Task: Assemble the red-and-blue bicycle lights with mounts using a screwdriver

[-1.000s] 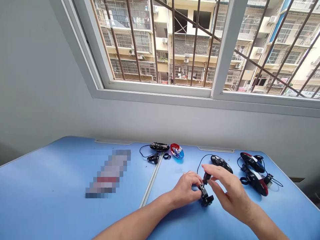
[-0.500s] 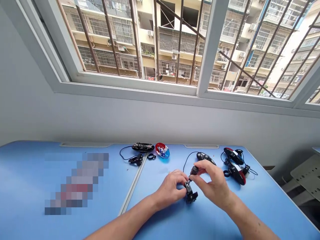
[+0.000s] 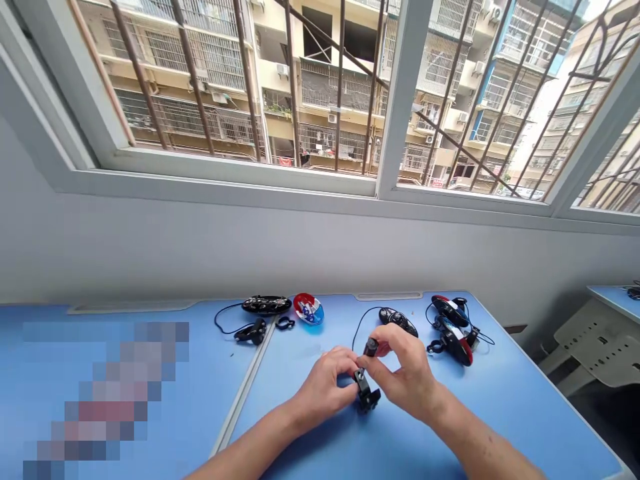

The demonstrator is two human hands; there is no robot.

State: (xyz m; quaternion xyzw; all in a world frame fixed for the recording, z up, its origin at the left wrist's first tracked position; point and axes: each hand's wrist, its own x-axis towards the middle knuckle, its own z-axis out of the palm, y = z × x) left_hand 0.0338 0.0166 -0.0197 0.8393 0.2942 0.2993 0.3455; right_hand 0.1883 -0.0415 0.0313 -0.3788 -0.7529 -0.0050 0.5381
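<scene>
In the head view, my left hand point(image 3: 326, 381) is closed, thumb and fingers gripping a small black clamp bracket point(image 3: 367, 399) low over the blue table point(image 3: 425, 440). My right hand point(image 3: 407, 373) pinches the short black handle of a screwdriver point(image 3: 371, 347) between thumb and fingers. The screwdriver stands nearly upright, its lower end at the top of the bracket. My fingers partly hide the contact point. Just behind my right hand lies a black oval device point(image 3: 399, 320) with a thin cable that runs down toward my hands.
Back left are another black oval device point(image 3: 267, 305), a black mount with a cable point(image 3: 251, 331), a black ring clamp point(image 3: 285, 323) and a red-and-blue dish point(image 3: 309, 309) holding small parts. Red-and-black devices point(image 3: 455, 341) lie at the right. A wall and barred window stand behind.
The camera view has shifted, so everything sits further left. The screwdriver handle looks more upright in my right hand. Both hands keep their hold.
</scene>
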